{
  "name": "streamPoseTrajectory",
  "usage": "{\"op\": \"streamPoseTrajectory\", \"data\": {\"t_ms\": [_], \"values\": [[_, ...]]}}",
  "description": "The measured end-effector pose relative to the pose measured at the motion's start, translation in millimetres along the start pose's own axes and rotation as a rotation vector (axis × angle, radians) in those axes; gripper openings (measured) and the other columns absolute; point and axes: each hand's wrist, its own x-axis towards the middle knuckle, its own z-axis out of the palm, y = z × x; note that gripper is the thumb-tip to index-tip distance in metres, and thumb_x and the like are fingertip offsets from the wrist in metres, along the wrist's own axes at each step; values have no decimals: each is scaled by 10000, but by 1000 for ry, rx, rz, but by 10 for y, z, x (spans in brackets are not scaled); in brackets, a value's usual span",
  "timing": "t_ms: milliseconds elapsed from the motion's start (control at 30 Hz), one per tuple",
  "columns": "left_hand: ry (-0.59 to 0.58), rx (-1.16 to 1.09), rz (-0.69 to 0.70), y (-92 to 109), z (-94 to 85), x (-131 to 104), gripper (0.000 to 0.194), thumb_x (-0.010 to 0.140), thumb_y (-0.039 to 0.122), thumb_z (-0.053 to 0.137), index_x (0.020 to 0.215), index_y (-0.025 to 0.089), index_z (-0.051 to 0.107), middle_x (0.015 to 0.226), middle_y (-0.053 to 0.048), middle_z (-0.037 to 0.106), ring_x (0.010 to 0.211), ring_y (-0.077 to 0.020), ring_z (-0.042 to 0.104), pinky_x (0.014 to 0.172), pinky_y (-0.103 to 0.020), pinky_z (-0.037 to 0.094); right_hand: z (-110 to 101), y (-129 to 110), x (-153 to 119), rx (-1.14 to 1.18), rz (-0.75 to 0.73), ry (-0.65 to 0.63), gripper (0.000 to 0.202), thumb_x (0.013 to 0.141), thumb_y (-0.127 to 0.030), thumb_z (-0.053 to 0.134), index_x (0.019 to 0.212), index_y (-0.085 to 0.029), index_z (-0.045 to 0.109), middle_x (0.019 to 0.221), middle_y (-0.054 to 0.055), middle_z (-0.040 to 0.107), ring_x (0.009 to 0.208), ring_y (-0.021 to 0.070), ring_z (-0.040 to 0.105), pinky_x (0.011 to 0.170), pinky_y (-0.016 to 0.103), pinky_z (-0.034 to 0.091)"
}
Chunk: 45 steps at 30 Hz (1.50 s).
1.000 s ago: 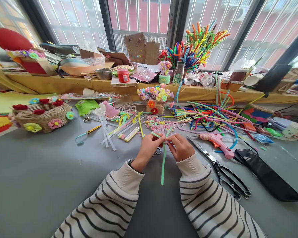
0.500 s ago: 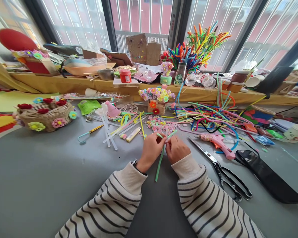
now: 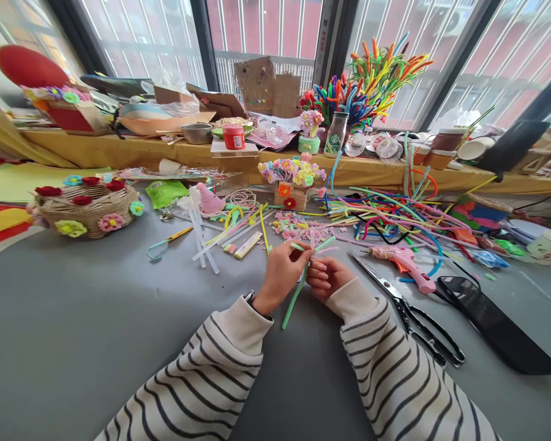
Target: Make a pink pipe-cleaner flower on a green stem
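At my far left on the grey worktop [image 3: 119, 331] sits a woven basket [image 3: 80, 217] trimmed with red, yellow and pink flowers. Next comes a slim yellow-and-blue tool [image 3: 179, 234], then a few clear sticks [image 3: 206, 248] lying across one another.

In front of me, my left hand [image 3: 281, 277] has its thumb and fingers [image 3: 302, 261] pinched on the crossing of a green stem [image 3: 292, 306] and a pink stem [image 3: 330, 249]. The green one's long end hangs down between my hands, slanting left; the pink one pokes out over my right hand [image 3: 333, 278]. On that side my fingers are curled beside the crossing; I can't tell whether they grip it.

Further right lie the scissors [image 3: 388, 285], a pink glue gun [image 3: 406, 265] just beyond them, and a long black object [image 3: 496, 324].
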Motion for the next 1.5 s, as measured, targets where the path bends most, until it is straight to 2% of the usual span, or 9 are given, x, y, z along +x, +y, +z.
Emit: {"op": "streamPoseTrajectory", "data": {"t_ms": [133, 233, 433, 633, 833, 1000, 1167, 1367, 1500], "values": [[-1, -80, -54, -46, -7, 11, 240, 653, 353, 484, 710, 145, 587, 655, -37, 616, 584, -120, 550, 569, -220, 411, -45, -8, -10, -260, -49, 202, 242, 641, -344, 472, 500, -152, 428, 411, -56, 393, 314, 34, 330, 287, 141, 178], [0, -93, -66, -89, -2, 10, 267, 641, 378, 489, 708, 142, 593, 630, -33, 615, 560, -118, 546, 553, -218, 410, -85, -19, -15, -498, -234, 352, 295, 617, -433, 500, 550, -146, 484, 458, -34, 464, 345, 47, 381, 303, 161, 247], [-34, -140, -90, -106, 3, 11, 265, 627, 373, 506, 722, 144, 599, 638, -39, 621, 592, -131, 564, 563, -222, 422, -82, 51, 7, -852, -529, 454, 299, 671, -449, 442, 604, -163, 497, 472, -29, 465, 360, 58, 387, 338, 182, 301], [-67, -263, -198, -102, 2, 32, 266, 603, 369, 531, 706, 131, 592, 619, -44, 612, 582, -133, 564, 552, -228, 435, -65, 64, -13, -994, -569, 425, 236, 708, -390, 421, 634, -177, 490, 471, -35, 447, 376, 70, 401, 375, 194, 329], [-182, -315, -289, -64, -5, 47, 272, 592, 397, 530, 654, 132, 549, 539, -4, 543, 474, -91, 498, 453, -197, 403, -96, 32, -30, -1121, -595, 432, 198, 707, -351, 424, 627, -186, 497, 498, -20, 480, 401, 84, 425, 416, 210, 361], [-286, -214, -168, -40, -23, 44, 315, 660, 438, 430, 551, 150, 496, 433, 25, 460, 402, -77, 437, 409, -191, 343, -98, 22, -45, -1191, -603, 415, 180, 706, -316, 408, 612, -190, 494, 476, -26, 468, 391, 84, 407, 410, 208, 339], [-278, -101, -90, -84, -8, 36, 348, 702, 432, 368, 535, 148, 482, 452, 15, 459, 427, -83, 444, 454, -203, 351, -100, 83, -2, -1161, -619, 480, 190, 697, -316, 383, 560, -193, 432, 422, -43, 410, 362, 80, 347, 388, 205, 285], [-251, 0, -82, -68, 6, 25, 362, 715, 421, 346, 501, 152, 462, 457, 5, 478, 449, -93, 463, 479, -209, 349, -51, 101, -10, -1285, -603, 604, 223, 696, -321, 348, 536, -186, 427, 434, -32, 388, 408, 96, 342, 435, 221, 262], [-301, 31, -73, -68, 25, 34, 425, 715, 451, 321, 433, 154, 436, 427, 3, 469, 433, -93, 449, 484, -213, 337, -34, 66, -45, -1369, -639, 599, 212, 706, -295, 335, 561, -178, 437, 494, -19, 422, 461, 101, 369, 474, 221, 281]]}}
